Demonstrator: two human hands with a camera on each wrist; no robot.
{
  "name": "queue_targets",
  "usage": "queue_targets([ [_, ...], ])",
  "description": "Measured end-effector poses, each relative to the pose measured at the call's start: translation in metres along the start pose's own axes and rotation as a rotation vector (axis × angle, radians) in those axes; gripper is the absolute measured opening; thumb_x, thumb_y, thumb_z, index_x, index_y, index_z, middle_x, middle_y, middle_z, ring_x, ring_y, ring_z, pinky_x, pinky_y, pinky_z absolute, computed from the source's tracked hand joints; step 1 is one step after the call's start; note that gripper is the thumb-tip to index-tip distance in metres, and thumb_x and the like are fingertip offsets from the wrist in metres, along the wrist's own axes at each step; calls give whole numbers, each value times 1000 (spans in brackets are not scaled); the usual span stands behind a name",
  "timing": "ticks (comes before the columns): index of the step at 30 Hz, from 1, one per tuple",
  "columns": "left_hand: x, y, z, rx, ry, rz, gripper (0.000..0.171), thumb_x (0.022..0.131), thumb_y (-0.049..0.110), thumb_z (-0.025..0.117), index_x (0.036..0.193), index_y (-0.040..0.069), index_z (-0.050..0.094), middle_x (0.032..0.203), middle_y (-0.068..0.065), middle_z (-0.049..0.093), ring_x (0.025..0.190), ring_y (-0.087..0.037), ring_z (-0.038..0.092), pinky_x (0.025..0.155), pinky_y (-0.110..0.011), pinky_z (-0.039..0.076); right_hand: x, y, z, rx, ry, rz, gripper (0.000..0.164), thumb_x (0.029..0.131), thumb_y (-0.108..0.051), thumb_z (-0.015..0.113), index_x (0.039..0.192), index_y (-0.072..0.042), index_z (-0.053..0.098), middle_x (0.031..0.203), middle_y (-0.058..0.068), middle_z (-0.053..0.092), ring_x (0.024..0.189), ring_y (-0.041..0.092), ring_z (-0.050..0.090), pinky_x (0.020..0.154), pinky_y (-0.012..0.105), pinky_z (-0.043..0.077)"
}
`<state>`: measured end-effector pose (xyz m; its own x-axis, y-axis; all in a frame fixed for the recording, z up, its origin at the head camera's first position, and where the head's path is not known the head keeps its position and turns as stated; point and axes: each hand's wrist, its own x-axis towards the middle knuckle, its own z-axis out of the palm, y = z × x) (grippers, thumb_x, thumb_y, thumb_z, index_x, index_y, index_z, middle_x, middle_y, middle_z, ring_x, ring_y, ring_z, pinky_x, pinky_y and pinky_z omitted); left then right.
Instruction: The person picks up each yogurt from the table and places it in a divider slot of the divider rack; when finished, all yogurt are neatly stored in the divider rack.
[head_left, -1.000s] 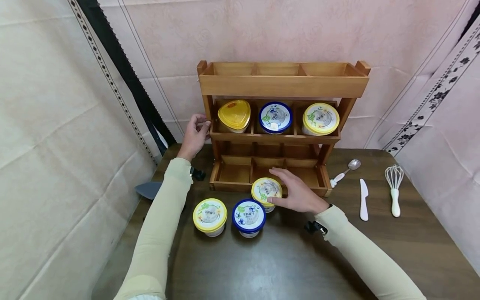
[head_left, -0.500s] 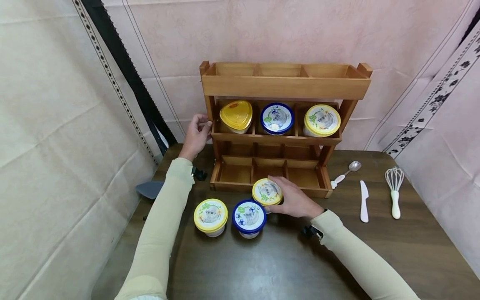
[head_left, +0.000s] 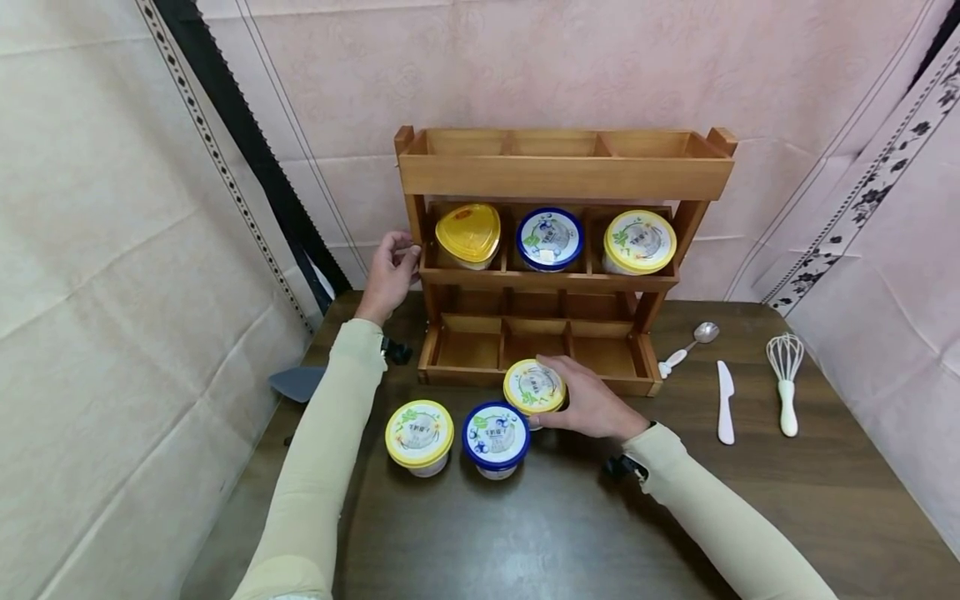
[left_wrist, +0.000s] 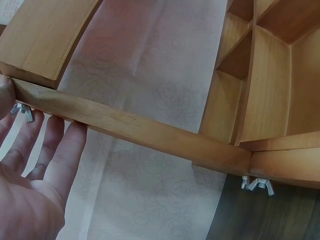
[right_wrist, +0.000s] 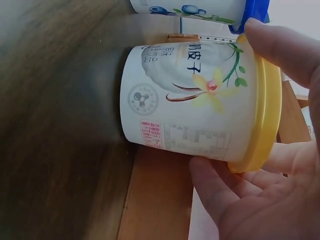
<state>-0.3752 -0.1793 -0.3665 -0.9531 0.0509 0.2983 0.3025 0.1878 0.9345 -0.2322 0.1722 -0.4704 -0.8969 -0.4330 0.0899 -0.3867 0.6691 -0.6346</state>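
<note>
My left hand (head_left: 391, 277) holds the left side post of a wooden rack (head_left: 566, 177). In the left wrist view its fingers (left_wrist: 65, 155) lie along one side of the post, close to a wing nut, with the thumb on the other. My right hand (head_left: 588, 400) grips a yellow-lidded yogurt cup (head_left: 534, 387) in front of the bottom tier. The right wrist view shows the cup's white printed side (right_wrist: 195, 100), with thumb and fingers around the lid. Close by stand a blue-lidded cup (head_left: 496, 437) and another yellow-lidded cup (head_left: 419, 437).
The middle tier holds a cup with a rounded-triangular yellow lid (head_left: 468, 232), a blue-lidded cup (head_left: 550, 239) and a yellow-lidded cup (head_left: 640, 242). On the right lie a spoon (head_left: 690, 348), a white knife (head_left: 725, 404) and a whisk (head_left: 786, 383). A grey-blue blade (head_left: 297, 382) shows beyond my left sleeve.
My right hand has closed its thumb and fingers around the yellow-lidded yogurt cup, having been more spread beside it. My left hand has stayed on the rack's post.
</note>
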Motion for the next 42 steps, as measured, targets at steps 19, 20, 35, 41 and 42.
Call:
queue_targets([
  [19, 1, -1, 2, -31, -3, 2, 28, 104, 24, 52, 130, 16, 49, 132, -7, 50, 116, -26, 57, 97, -55, 52, -24, 1, -59, 25, 201, -2, 99, 69, -54, 87, 151, -24, 39, 146, 1, 48, 123, 23, 52, 98, 52, 51],
  [20, 1, -1, 1, -32, -2, -1, 28, 104, 25, 52, 130, 16, 49, 132, -7, 50, 116, -26, 57, 97, -55, 52, -25, 3, -63, 31, 218, 3, 99, 69, -53, 87, 151, -24, 39, 145, 1, 48, 123, 23, 52, 98, 52, 51],
  [35, 0, -1, 1, -20, 2, 2, 28, 104, 25, 52, 130, 16, 48, 131, -7, 50, 114, -24, 57, 96, -52, 53, -30, 50, -99, -14, 366, 95, 100, 73, -51, 86, 154, -22, 34, 148, 10, 44, 123, 29, 48, 99, 55, 46],
  [41, 0, -2, 1, -9, 0, -2, 28, 104, 26, 52, 130, 17, 49, 131, -6, 50, 114, -23, 57, 94, -47, 55, -25, 71, -99, -31, 357, 162, 102, 74, -55, 83, 154, -18, 33, 151, 13, 42, 130, 33, 44, 104, 60, 40],
  [42, 0, -2, 0, -8, 0, -3, 28, 104, 26, 52, 130, 17, 49, 130, -6, 50, 114, -23, 57, 94, -47, 56, -24, 74, -99, -32, 354, 171, 103, 73, -56, 83, 155, -18, 33, 151, 13, 41, 130, 34, 44, 104, 61, 40],
])
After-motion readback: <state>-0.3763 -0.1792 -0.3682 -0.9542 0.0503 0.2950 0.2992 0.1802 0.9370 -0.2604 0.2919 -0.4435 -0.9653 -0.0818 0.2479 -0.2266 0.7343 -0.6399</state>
